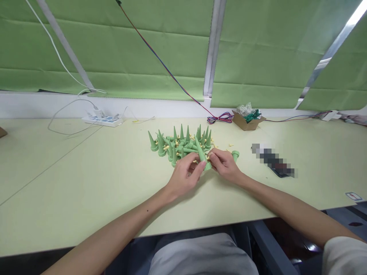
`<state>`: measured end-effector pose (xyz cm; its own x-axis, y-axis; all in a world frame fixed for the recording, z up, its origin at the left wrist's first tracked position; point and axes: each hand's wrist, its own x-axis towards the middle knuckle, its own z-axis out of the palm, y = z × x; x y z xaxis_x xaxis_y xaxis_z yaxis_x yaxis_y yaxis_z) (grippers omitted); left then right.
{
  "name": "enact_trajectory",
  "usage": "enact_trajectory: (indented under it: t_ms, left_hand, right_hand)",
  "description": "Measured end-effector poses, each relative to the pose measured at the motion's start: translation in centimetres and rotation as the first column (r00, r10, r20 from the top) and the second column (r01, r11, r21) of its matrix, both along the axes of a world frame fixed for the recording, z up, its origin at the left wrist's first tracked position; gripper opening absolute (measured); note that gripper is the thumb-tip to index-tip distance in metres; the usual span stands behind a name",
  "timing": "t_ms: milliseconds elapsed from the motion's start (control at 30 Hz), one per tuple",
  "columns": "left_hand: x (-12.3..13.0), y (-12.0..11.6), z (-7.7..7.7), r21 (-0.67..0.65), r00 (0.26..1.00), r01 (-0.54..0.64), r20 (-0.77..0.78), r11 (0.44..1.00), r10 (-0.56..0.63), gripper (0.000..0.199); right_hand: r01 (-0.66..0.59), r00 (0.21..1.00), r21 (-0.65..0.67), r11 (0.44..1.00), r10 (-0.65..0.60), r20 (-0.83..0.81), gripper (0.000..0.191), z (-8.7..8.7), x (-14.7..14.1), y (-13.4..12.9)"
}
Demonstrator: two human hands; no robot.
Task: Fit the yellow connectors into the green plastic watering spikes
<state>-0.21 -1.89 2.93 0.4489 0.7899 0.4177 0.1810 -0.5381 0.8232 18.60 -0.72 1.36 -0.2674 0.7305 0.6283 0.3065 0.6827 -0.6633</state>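
Observation:
A green cone-shaped piece (201,152) is in my left hand (186,173), its tip pointing up and its wider base toward me. My right hand (225,163) is pinched at the cone's right side, with a small yellowish bit just showing at the fingertips. Behind both hands lies a pile of green cones (187,145), several upright and others on their sides, mixed with small yellow pieces. Another green piece (235,155) rests just beyond my right hand.
A phone-like dark object (276,164), partly pixelated, lies at the right. Along the back of the table (100,198) are a power strip (104,120), a coiled red-blue cable (220,118) and a small cardboard box (248,124) holding green and clear plastic.

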Motion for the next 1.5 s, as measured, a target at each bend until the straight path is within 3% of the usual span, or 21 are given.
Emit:
enact_trajectory:
  t_ms: [167,300,467,567,667,767,933,1067,1167,1300,1500]
  left_hand:
    - [0.0,0.4,-0.6,0.253,0.999,-0.022,-0.042,0.967,0.034,0.022]
    - [-0.3,0.8,-1.3,0.432,0.996,0.005,-0.086,0.902,0.036,0.008]
    - [-0.5,1.3,-1.4,0.635,0.991,0.007,-0.111,0.773,0.082,0.031]
    - [-0.3,1.2,-1.2,0.671,0.992,-0.052,-0.054,0.74,0.118,0.032]
    - [-0.1,0.9,-1.0,0.619,0.987,-0.138,0.02,0.773,0.16,0.025]
    - [0.0,0.6,-0.8,0.538,0.982,-0.184,0.071,0.822,0.174,0.003]
    - [0.1,0.4,-0.3,0.305,0.99,-0.113,-0.044,0.945,0.133,0.045]
    - [0.2,0.2,0.0,0.056,0.992,-0.101,-0.067,0.993,0.105,0.053]
    - [0.3,0.2,0.1,-0.013,0.993,-0.103,-0.059,0.995,0.102,0.05]
    - [0.2,0.4,-0.2,0.066,0.992,-0.104,-0.061,0.992,0.108,0.042]
    - [-0.2,0.6,-0.7,0.379,0.992,-0.059,-0.083,0.924,0.097,0.019]
  right_hand:
    - [-0.041,0.999,-0.087,0.995,0.038,-0.033,0.044,0.0,0.0,0.0]
    - [-0.064,0.997,-0.146,0.987,0.056,-0.055,0.047,0.1,0.0,-0.1]
    - [-0.088,0.992,-0.182,0.979,0.069,-0.108,0.047,0.2,-0.1,-0.1]
    - [-0.072,0.988,-0.186,0.98,0.044,-0.148,0.047,0.5,-0.4,-0.2]
    - [-0.02,0.983,-0.159,0.987,-0.01,-0.186,0.047,0.8,-0.6,-0.4]
    - [0.039,0.975,-0.122,0.992,-0.065,-0.214,0.046,0.9,-0.7,-0.5]
    - [0.105,0.974,-0.055,0.993,-0.114,-0.194,0.044,0.9,-0.6,-0.4]
    - [0.022,0.987,-0.049,0.999,-0.03,-0.156,0.039,0.3,-0.5,-0.3]
    - [-0.046,0.986,-0.084,0.995,0.032,-0.162,0.038,-0.2,-0.4,-0.1]
    - [-0.076,0.984,-0.161,0.984,0.048,-0.173,0.043,-0.3,-0.3,0.0]
    - [-0.138,0.977,-0.224,0.965,0.096,-0.19,0.049,0.2,-0.4,-0.2]
